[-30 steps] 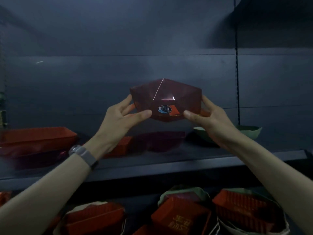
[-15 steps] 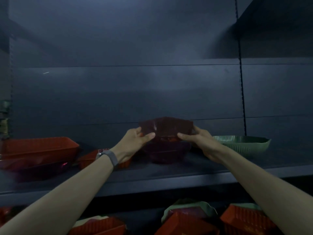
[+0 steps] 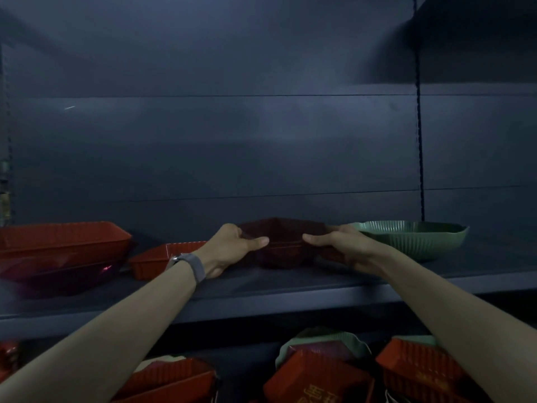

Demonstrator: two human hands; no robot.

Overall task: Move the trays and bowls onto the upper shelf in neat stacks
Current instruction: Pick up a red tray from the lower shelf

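upper shelf point(image 3: 261, 289): red trays point(image 3: 64, 242) point(image 3: 157, 260) 2 | dark bowls point(image 3: 284, 251) point(image 3: 58, 276) 2 | green bowl point(image 3: 412, 239) 1 | below: lower red trays point(image 3: 174, 383) point(image 3: 316, 379) point(image 3: 421, 370) at least 3, partly hidden | hands point(image 3: 229, 251) point(image 3: 343, 245) 2

Dim low-light shot, bluish-grey cast, source not visible. Faint broad glow on back panel point(image 3: 261, 146) mid-frame; corners drop to near black, esp. top right under the overhang point(image 3: 479, 39). Centre: dark red bowl point(image 3: 283, 242) nearly merges w/ shadow, rim hard to read. 1 small pink glint on purple tray point(image 3: 58, 276) at left. Brightest area = forearms point(image 3: 130, 324). Overall soft, smeary detail; red trays point(image 3: 316, 382) at bottom edge blurred. Wide-angle bows upper shelf point(image 3: 290, 283) front edge & slotted upright point(image 3: 418, 141) at right.
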